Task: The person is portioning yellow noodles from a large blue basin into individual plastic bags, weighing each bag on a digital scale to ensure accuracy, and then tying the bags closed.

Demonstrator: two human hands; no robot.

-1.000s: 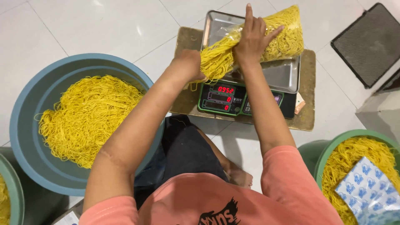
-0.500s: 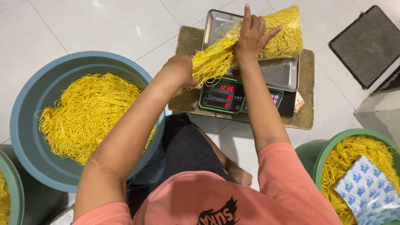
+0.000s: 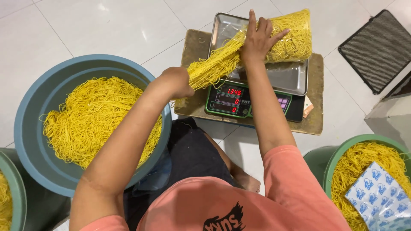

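White tile floor | left hand (image 3: 179, 82) grip closed on noodles (image 3: 214, 68) | right hand (image 3: 257, 40) splayed atop bag (image 3: 291, 36)

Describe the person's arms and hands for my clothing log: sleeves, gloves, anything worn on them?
Both arms are bare from the upper arm down. The left hand and right hand wear no gloves, and no watch, ring or bracelet shows. Short sleeves of a salmon-pink T-shirt cover only the upper arms; the shirt carries a black graphic print at the lower edge of the view.

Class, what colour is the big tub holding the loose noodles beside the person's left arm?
The tub is blue-grey, seen best in the head view.
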